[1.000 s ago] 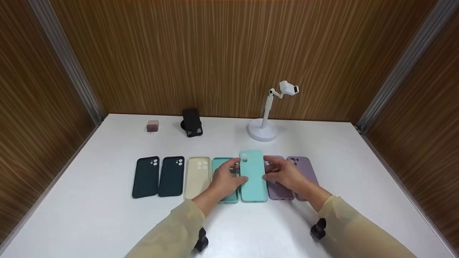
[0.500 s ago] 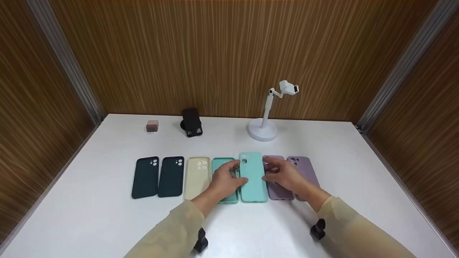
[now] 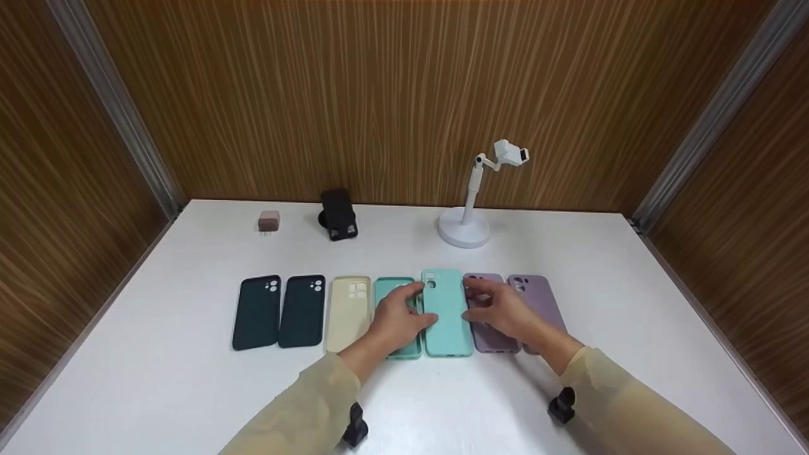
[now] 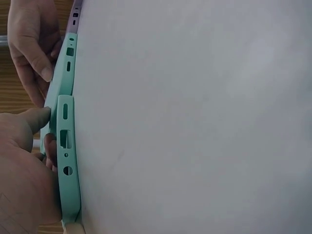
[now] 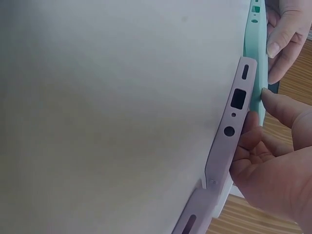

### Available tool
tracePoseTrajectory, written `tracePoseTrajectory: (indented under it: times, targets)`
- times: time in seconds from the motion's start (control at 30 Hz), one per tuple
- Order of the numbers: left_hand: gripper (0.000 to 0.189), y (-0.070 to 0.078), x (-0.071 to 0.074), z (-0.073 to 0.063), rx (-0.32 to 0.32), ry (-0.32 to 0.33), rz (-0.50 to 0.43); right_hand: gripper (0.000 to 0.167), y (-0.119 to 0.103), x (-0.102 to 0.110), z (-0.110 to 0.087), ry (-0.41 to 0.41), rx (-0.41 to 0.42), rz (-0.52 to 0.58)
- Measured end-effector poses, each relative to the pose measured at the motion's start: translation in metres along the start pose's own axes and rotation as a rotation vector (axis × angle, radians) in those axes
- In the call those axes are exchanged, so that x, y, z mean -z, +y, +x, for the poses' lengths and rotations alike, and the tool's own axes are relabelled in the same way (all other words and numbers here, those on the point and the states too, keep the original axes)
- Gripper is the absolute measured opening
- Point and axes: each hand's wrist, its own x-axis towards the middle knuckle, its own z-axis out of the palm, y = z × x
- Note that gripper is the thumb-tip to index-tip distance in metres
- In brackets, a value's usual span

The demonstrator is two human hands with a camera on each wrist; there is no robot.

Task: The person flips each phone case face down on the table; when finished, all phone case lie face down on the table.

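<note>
A mint case [image 3: 447, 325] lies fifth from the left in a row of seven on a white table [image 3: 404, 404], its camera cutout at the upper left, held along both long edges by a person's two hands. The left hand [image 3: 393, 319] grips its left edge with thumb and fingers; the right hand [image 3: 505, 309] holds the opposite edge the same way, each grip narrow. Whether the far end touches the table cannot be told. Just left, partly under the left hand, is a teal case [image 3: 409, 347], then a cream case [image 3: 347, 309] and two dark cases [image 3: 256, 313]. To the right, partly covered by the right hand and forearm, lie two purple cases [image 3: 497, 338]. Toward the back, before a wood-grain wall [image 3: 404, 101], sit a pink plug [image 3: 268, 222], a black phone-shaped item [image 3: 339, 213], tilted, and a white stand [image 3: 463, 229], upright. Loose beige sleeves [image 3: 306, 401] cover the forearms.
</note>
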Motion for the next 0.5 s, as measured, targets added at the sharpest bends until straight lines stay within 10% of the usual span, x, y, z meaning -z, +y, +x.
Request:
tracePoseTrajectory:
  times: [0.5]
  targets:
    - [0.067,-0.0022,-0.0009,-0.0005,-0.064,-0.001,0.056,0.071,-0.0026,-0.002,-0.0025,0.0,-0.053,-0.02]
